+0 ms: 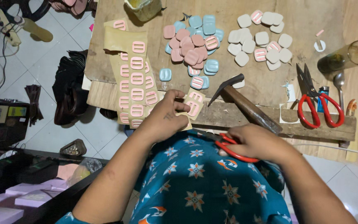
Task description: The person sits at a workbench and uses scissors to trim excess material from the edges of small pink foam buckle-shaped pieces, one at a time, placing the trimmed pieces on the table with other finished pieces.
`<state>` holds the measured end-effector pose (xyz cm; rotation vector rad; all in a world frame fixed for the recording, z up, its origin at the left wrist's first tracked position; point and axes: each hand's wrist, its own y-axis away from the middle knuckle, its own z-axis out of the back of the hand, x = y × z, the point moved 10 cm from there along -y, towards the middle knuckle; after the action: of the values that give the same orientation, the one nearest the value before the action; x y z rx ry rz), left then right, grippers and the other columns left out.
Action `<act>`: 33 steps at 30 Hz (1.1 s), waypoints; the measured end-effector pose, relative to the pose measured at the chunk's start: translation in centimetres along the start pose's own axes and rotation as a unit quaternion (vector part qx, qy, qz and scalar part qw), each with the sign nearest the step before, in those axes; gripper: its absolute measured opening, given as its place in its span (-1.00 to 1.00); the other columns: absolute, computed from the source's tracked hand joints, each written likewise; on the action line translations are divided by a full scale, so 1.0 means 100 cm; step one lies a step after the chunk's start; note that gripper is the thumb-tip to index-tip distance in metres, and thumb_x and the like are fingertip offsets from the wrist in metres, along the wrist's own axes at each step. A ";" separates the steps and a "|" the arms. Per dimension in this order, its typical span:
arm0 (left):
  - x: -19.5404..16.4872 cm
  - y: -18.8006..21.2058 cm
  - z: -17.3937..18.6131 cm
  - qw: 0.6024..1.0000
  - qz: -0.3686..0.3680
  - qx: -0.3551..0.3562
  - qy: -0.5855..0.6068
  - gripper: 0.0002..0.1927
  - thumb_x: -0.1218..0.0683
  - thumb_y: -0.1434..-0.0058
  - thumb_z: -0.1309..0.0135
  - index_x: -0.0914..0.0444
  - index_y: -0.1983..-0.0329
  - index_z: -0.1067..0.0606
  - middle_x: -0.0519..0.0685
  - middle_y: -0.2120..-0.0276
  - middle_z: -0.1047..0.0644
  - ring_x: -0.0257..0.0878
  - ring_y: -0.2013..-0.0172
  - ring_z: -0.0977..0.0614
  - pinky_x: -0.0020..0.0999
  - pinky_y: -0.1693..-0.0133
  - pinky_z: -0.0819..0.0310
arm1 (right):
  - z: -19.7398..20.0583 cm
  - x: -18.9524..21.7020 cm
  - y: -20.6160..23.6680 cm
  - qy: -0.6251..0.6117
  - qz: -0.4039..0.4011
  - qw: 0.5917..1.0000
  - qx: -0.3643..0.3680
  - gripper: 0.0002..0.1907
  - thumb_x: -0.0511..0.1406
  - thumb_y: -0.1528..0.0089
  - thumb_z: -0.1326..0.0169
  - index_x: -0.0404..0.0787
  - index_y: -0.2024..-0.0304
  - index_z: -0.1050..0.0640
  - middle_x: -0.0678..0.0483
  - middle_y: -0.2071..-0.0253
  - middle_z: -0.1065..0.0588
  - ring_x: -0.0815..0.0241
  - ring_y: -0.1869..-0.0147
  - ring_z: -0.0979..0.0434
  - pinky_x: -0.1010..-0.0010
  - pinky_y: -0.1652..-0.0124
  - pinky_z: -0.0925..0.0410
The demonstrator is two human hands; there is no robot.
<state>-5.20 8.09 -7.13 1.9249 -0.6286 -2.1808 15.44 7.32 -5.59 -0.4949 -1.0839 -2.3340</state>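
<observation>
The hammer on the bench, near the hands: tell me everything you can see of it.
The hammer lies flat on the wooden workbench, untouched by either hand. Its dark metal head points up-left, with a thin curved tip reaching down-left and a blunter end near a pale square piece. The brown wooden handle runs diagonally down-right, crossing the raised plank at the bench's near edge and ending just above the right hand, which holds red-handled scissors. Whether handle and hand touch is unclear.

Rough wooden table (270, 83), matt plastic buckles (187, 43), glossy red-handled metal scissors (233, 149)
</observation>
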 end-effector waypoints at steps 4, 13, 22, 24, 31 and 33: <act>-0.013 0.010 0.008 0.992 -0.116 -0.038 0.006 -0.39 0.28 -0.08 -0.18 0.40 -0.20 -0.27 0.11 0.08 -0.46 -0.24 0.10 -0.53 -0.39 0.12 -0.52 | 0.002 -0.023 0.029 -0.104 -0.011 0.994 0.036 -0.51 0.04 0.02 -0.35 -0.24 0.43 -0.58 0.03 0.56 -0.48 0.19 0.46 -0.43 0.29 0.39 -0.33; -0.011 0.016 0.001 0.932 -0.043 -0.067 0.353 -0.52 0.34 -0.17 -0.11 0.36 -0.15 -0.28 0.05 0.22 -0.59 -0.30 0.26 -0.63 -0.47 0.21 -0.55 | -0.026 -0.057 0.036 -0.413 -0.009 0.899 -0.144 -0.59 -0.24 -0.08 -0.30 -0.20 0.05 -0.56 0.14 0.36 -0.47 0.36 0.31 -0.39 0.50 0.33 -0.31; -0.067 0.009 -0.044 0.941 -0.090 -0.043 0.322 -0.59 0.30 -0.23 -0.11 0.35 -0.12 -0.31 0.10 0.18 -0.61 -0.28 0.22 -0.65 -0.40 0.18 -0.61 | -0.012 0.000 0.030 -0.397 0.157 0.888 -0.172 -0.47 0.04 -0.33 0.00 -0.26 -0.06 -0.38 0.07 0.13 -0.45 0.24 0.07 -0.48 0.40 0.01 -0.40; -0.076 0.012 -0.050 0.952 -0.093 -0.045 0.289 -0.60 0.29 -0.24 -0.11 0.35 -0.11 -0.31 0.09 0.18 -0.63 -0.30 0.23 -0.65 -0.41 0.20 -0.60 | -0.011 0.004 0.032 -0.413 0.154 0.881 -0.171 -0.46 0.06 -0.33 0.03 -0.26 -0.06 -0.37 0.08 0.12 -0.45 0.25 0.08 -0.50 0.41 0.02 -0.42; -0.086 0.014 -0.060 0.964 -0.104 -0.048 0.240 -0.61 0.27 -0.26 -0.11 0.40 -0.11 -0.31 0.13 0.21 -0.64 -0.29 0.27 -0.66 -0.42 0.23 -0.59 | -0.012 -0.002 0.033 -0.449 0.165 0.859 -0.186 -0.42 0.06 -0.34 0.02 -0.28 -0.13 -0.38 0.06 0.14 -0.45 0.25 0.07 -0.48 0.41 0.02 -0.40; -0.084 0.012 -0.064 0.961 -0.098 -0.038 0.256 -0.61 0.27 -0.26 -0.11 0.40 -0.11 -0.30 0.13 0.21 -0.63 -0.29 0.27 -0.67 -0.41 0.23 -0.59 | -0.014 -0.006 0.031 -0.459 0.161 0.853 -0.190 -0.38 0.06 -0.33 0.00 -0.28 -0.18 -0.37 0.06 0.17 -0.45 0.26 0.09 -0.46 0.42 0.04 -0.39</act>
<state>2.18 8.98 0.44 2.4552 -0.2681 -1.6480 17.60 4.67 -4.94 -1.9180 -0.7695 -1.9767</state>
